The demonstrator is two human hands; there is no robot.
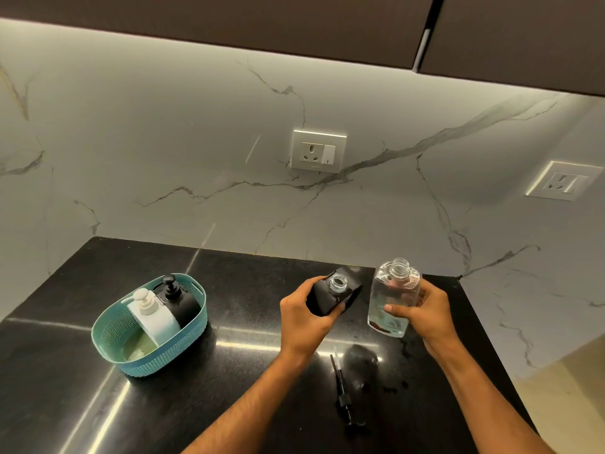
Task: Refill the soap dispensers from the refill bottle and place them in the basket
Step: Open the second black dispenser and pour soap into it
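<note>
My left hand (302, 317) grips a black soap dispenser (334, 294) with its pump off and its clear neck open, tilted slightly above the counter. My right hand (422, 314) holds the clear refill bottle (393, 298) upright beside it, cap off, with pale liquid in the lower part. The black pump head (343, 393) with its tube lies on the counter in front of my hands. A teal basket (108, 339) at the left holds a white dispenser (152, 314) and a black dispenser (178, 299), both with pumps on.
The black stone counter (229, 371) ends in an edge at the right, with a lower beige surface beyond. A marble wall with two sockets (319, 151) rises behind. Dark cabinets hang overhead. Small wet spots lie near the pump head.
</note>
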